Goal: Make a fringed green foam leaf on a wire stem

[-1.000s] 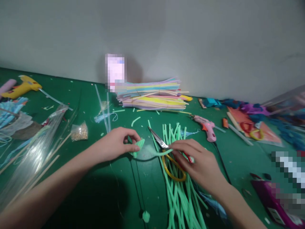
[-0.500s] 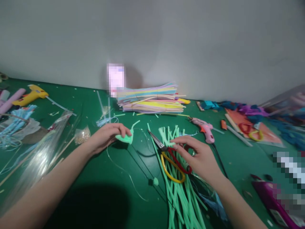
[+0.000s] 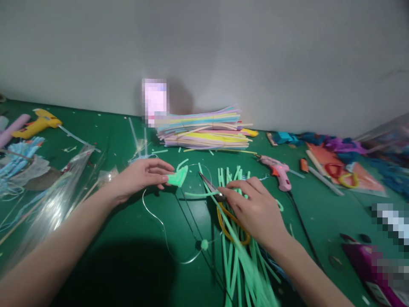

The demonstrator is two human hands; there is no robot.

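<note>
My left hand (image 3: 148, 177) pinches a small bright green folded piece (image 3: 178, 176), which looks made of pipe cleaner, with a short loose end sticking up. Between the fingertips of my right hand (image 3: 254, 207) is a light green pipe cleaner (image 3: 200, 195), its end pointing left towards the folded piece but apart from it. Beneath that hand, scissors (image 3: 209, 184) with a yellow and a red handle lie on a bundle of green pipe cleaners (image 3: 238, 273); the hand covers most of the red handle. A thin clear cord (image 3: 164, 232) curves across the green table below my left hand.
Pastel pipe cleaner bundles (image 3: 204, 128) lie by the wall. A pink glue gun (image 3: 281, 172) with a black cord rests to the right, a yellow glue gun (image 3: 43, 123) far left. Clear plastic sleeves (image 3: 60, 209) lie under my left forearm. A green ball (image 3: 204, 244) sits mid-table.
My right hand has come left and over the scissors' handles, bringing a pipe cleaner end leftward. My left hand has turned the folded green piece and shifted it slightly right.
</note>
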